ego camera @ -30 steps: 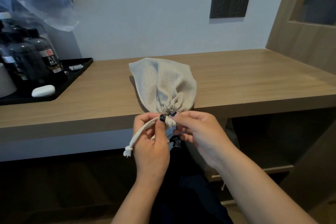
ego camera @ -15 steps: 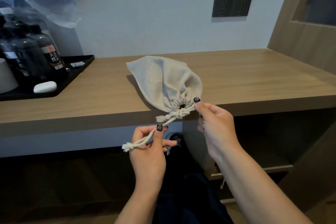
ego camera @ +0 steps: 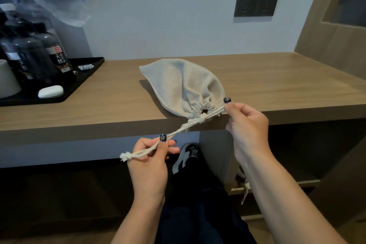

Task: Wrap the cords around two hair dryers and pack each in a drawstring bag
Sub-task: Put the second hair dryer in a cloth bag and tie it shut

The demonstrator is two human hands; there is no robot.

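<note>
Pinching the cord (ego camera: 174,134) between thumb and fingers, the left hand (ego camera: 150,162) sits nearest, at about 6 o'clock below the shelf (ego camera: 99,113) edge, with the cord's knotted, frayed end sticking out at its 9 o'clock side. Up toward 2 o'clock from it, the right hand (ego camera: 245,125) has its thumb and fingers closed on the cord's other strands, just beside the bag (ego camera: 182,85) mouth. Between the two hands the cord runs taut through a knot at the shelf edge. The bag lies on the shelf with its gathered, nearly closed mouth toward the person and its body bulging away toward 11 o'clock; what it contains cannot be seen. Farther off at 9 o'clock a black tray (ego camera: 87,77) holds dark bottles (ego camera: 57,55) and a white soap (ego camera: 50,91). On the wall at 1 o'clock is a dark socket (ego camera: 256,3).
</note>
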